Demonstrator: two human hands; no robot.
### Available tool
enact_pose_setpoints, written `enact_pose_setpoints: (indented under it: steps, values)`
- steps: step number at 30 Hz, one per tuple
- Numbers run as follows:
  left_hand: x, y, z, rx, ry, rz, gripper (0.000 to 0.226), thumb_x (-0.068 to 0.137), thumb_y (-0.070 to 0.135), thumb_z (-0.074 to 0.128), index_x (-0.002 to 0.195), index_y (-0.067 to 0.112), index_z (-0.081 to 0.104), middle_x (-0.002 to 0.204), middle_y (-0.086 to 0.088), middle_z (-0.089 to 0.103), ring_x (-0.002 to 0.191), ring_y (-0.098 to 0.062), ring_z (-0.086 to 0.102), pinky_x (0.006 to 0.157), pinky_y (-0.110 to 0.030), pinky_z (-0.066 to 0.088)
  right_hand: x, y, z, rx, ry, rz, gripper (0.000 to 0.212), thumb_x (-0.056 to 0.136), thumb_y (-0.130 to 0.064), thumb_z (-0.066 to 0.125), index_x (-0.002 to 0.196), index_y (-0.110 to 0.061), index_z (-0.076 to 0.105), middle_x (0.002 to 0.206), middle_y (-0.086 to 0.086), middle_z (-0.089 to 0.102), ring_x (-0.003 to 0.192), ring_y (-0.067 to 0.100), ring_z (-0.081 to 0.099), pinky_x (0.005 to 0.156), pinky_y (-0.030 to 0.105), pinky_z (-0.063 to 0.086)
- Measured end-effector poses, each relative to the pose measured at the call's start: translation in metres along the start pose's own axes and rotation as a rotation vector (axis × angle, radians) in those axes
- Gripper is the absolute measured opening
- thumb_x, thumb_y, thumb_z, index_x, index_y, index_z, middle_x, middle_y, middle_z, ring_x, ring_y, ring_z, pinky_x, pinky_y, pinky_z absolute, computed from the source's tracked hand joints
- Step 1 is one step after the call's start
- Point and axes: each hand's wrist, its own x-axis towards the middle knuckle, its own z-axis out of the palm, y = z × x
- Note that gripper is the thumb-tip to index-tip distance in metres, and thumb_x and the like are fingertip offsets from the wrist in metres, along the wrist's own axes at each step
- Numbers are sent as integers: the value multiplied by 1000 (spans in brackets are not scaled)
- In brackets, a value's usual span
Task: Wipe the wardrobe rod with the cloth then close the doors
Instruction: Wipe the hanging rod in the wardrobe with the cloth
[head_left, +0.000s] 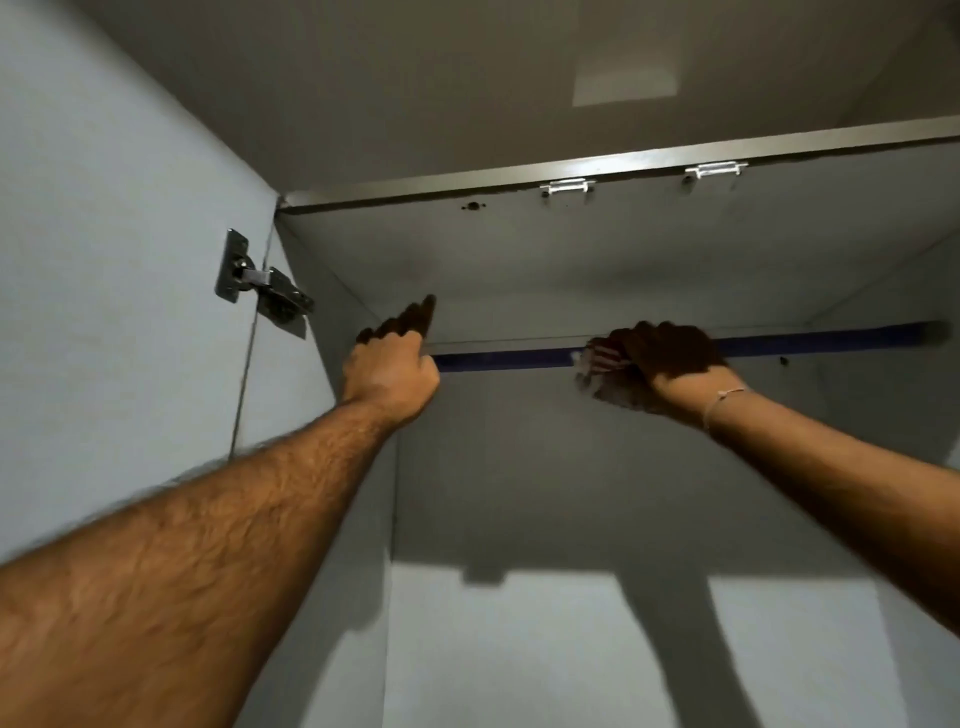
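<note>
Reaching hands: left hand (392, 371) fingers curled round the rod's left end; right hand (670, 361) fingers clenched, pressing cloth (597, 364) onto the rod.
Wardrobe rod (504, 358): horizontal, left-right; unwiped span lies either side of cloth.
Door hinge (262, 286): open, left.

Metal hinge (262, 283) fixed at left, bridging the open panel and the cabinet's side wall; silvery, two plates with an arm between.

Two small pale brackets (567, 187) (716, 169) under the front edge of the top board, side by side, well apart from the hinge. Small dark hole (471, 206) just left of them, possibly a screw or fitting hole; too small to tell.

Pale rectangular patch (626, 83) on the ceiling above.

Interior back wall (545, 649) plain grey-white, shadowed in its upper part.
</note>
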Motion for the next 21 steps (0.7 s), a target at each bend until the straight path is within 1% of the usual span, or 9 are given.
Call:
enact_pose_setpoints:
  steps: [2, 3, 5, 7, 8, 11, 13, 16, 21]
  values:
    - [-2, -23, -8, -45, 108, -46, 48, 102, 20, 46, 148, 12, 55, 139, -21, 67, 122, -44, 64, 110, -55, 54, 26, -52, 3, 4, -4, -55, 56, 104, -50, 58, 153, -25, 45, 140, 9, 60, 124, 34, 62, 105, 49, 51]
    - [-4, -34, -12, -74, 123, -47, 55, 102, 16, 47, 157, 18, 47, 143, -20, 65, 123, -44, 65, 109, -55, 55, 38, -80, 5, 13, 9, -80, 55, 106, -50, 55, 153, -24, 45, 141, 9, 59, 125, 35, 62, 104, 50, 51]
    - [-9, -49, -19, -113, 78, 26, 80, 101, 6, 50, 171, 32, 22, 161, -11, 54, 138, -40, 59, 116, -53, 52, 60, -133, 12, 35, 31, -110, 50, 108, -47, 49, 152, -22, 46, 142, 11, 57, 127, 38, 60, 104, 51, 49]
    - [-12, -55, -22, -156, 40, 102, 92, 99, -2, 50, 173, 35, 11, 174, -3, 38, 157, -32, 41, 128, -49, 40, 78, -184, 16, 47, 28, -108, 48, 110, -45, 46, 151, -20, 46, 144, 13, 55, 130, 40, 57, 106, 55, 45]
    - [-12, -56, -25, -190, 33, 104, 94, 98, -5, 49, 173, 35, 9, 177, -2, 32, 161, -30, 34, 131, -48, 35, 87, -209, 16, 60, 26, -101, 49, 109, -46, 46, 151, -20, 47, 144, 13, 55, 131, 40, 56, 106, 57, 44]
    - [-10, -55, -28, -281, 0, 57, 96, 99, -10, 47, 173, 33, 4, 178, -6, 27, 165, -28, 24, 135, -49, 26, 106, -269, 15, 102, -14, -88, 51, 108, -49, 48, 149, -20, 47, 143, 13, 55, 131, 41, 55, 108, 62, 43]
    - [-10, -54, -28, -305, -13, 40, 97, 100, -11, 47, 173, 33, 2, 177, -8, 29, 165, -30, 24, 135, -50, 25, 114, -292, 16, 95, -31, -75, 49, 107, -40, 52, 151, -18, 46, 143, 13, 54, 132, 41, 54, 108, 63, 43]
    - [-10, -55, -26, -270, -26, 32, 91, 102, -7, 48, 174, 30, 4, 173, -10, 36, 162, -32, 29, 134, -52, 28, 119, -300, 22, 44, 2, -57, 48, 107, -29, 53, 152, -14, 45, 143, 15, 53, 130, 41, 56, 105, 62, 44]
    - [-16, -51, -29, -217, -51, -1, 81, 105, 5, 49, 174, 26, 10, 174, -10, 36, 163, -34, 29, 133, -55, 29, 123, -284, 27, 96, 8, -149, 49, 105, -43, 56, 148, -20, 48, 140, 11, 57, 128, 36, 59, 105, 58, 49]
